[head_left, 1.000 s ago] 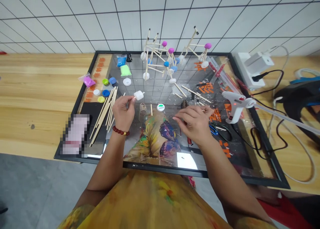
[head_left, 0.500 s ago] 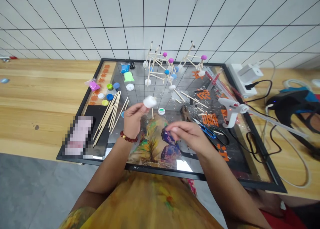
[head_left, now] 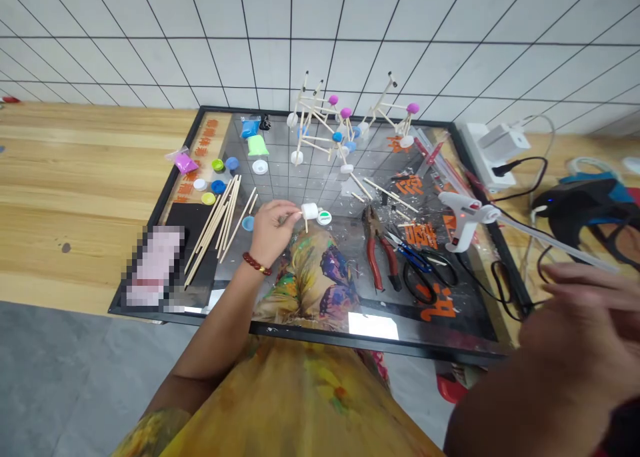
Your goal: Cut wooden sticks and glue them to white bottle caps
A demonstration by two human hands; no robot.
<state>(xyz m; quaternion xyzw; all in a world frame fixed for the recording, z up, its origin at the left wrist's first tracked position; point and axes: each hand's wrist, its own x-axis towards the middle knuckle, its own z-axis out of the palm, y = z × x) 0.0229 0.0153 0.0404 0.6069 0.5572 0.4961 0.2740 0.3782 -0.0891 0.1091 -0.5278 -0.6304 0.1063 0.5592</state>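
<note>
My left hand (head_left: 275,229), a bracelet on its wrist, pinches a short white cylinder (head_left: 311,210) that looks like bottle caps put together. It hovers over the glass-topped board, just left of a white cap with a green print (head_left: 325,218). A short piece of stick (head_left: 307,226) shows directly under the cylinder. Far to the right, past the board's edge, my right hand (head_left: 583,330) is blurred near the black cords, and its fingers cannot be made out. Pliers (head_left: 374,247) and blue-handled snips (head_left: 413,256) lie between my hands.
Stick frames with caps and coloured balls (head_left: 320,127) stand at the back. Wooden sticks (head_left: 217,227), coloured caps (head_left: 219,187) and clay packets (head_left: 258,145) lie left. A glue gun (head_left: 465,218), its cord and a power strip (head_left: 485,157) are on the right. A black frame (head_left: 320,337) edges the board.
My right hand has swung from the middle of the board out to the far right, uncovering the pliers. My left hand still holds the white cylinder, now slightly lower and turned sideways.
</note>
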